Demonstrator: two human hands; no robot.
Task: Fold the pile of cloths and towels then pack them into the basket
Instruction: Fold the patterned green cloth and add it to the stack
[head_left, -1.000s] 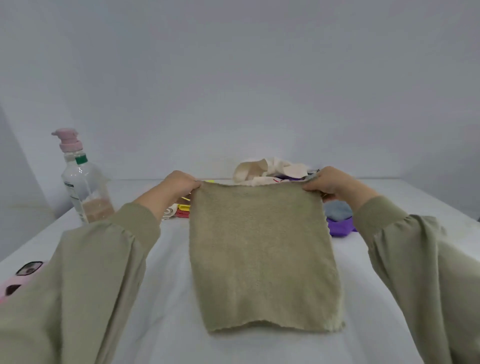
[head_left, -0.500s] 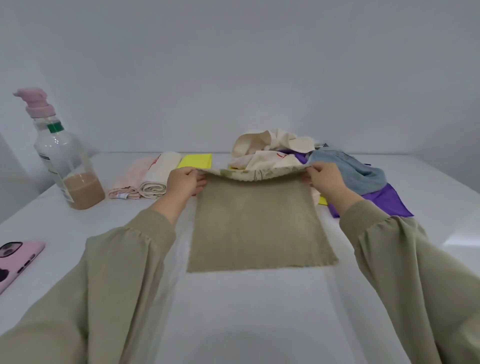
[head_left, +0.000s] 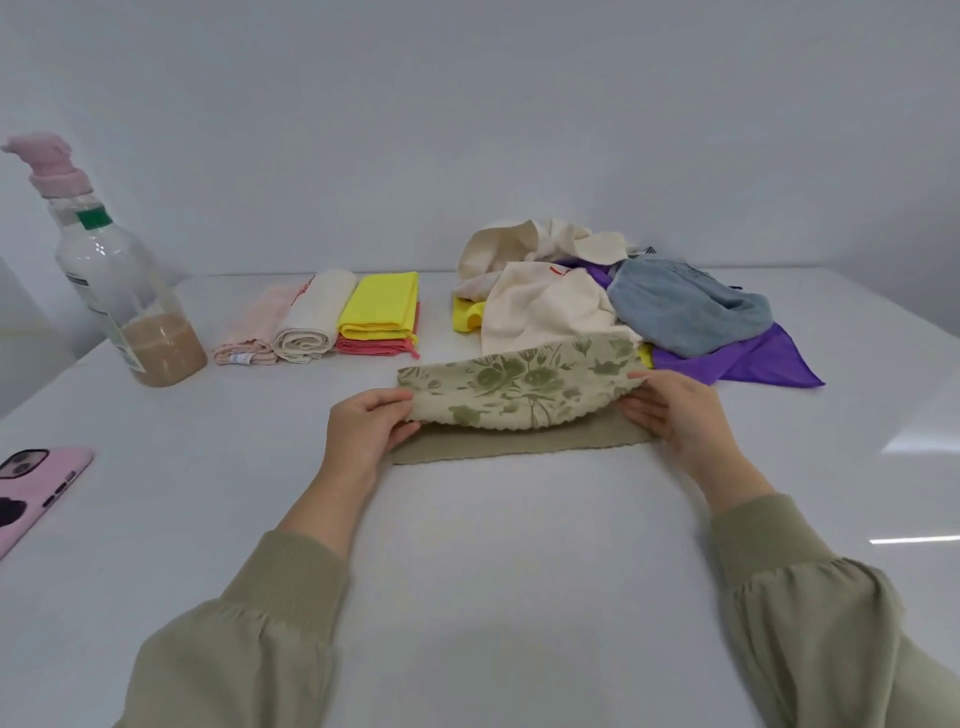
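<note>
**A:** Two hands on one towel, then. How are they holding it?

**B:** The left hand (head_left: 363, 436) pinches the left corner of the green floral towel (head_left: 519, 395), thumb on top and fingers curled beneath. The right hand (head_left: 680, 421) pinches the right corner the same way.

**A:** Where does the towel sit?

**B:** On the white table (head_left: 519, 545), just on the person's side of the unfolded pile (head_left: 675, 306). Its upper flap is lifted, flowered side up, and sags in the middle over the plain olive layer lying flat.

**A:** What else is near the pile?

**B:** Left of the pile, apart from it, is a row of folded cloths (head_left: 332, 317): pink, rolled cream, and yellow on coral. Farther left stands a pump bottle (head_left: 130, 291) with brownish liquid low inside. Farthest left of the pile, and nearer the person, lies a pink-cased phone (head_left: 31, 488).
</note>
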